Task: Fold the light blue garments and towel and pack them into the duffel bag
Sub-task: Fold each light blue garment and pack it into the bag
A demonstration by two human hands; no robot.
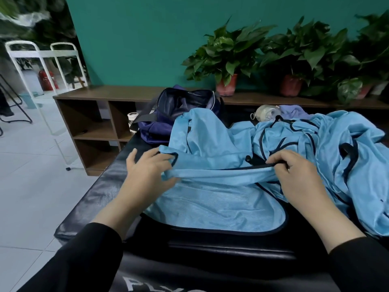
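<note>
A light blue mesh garment with dark trim [216, 205] lies spread on the black padded bench in front of me. My left hand [147, 171] pinches a fold of its fabric at the left. My right hand [294, 173] grips the same fold at the dark-trimmed edge on the right. A pile of more light blue garments [328, 144] is heaped to the right. The navy duffel bag [179, 114] stands open at the far end of the bench. A lilac towel [292, 111] lies behind the pile.
A clear water bottle [267, 113] lies beside the towel. A brown low shelf [94, 123] with potted plants [227, 60] runs along the teal wall. A white metal rack [42, 60] stands on the tiled floor at left. The black bench [94, 199] drops off at its left edge.
</note>
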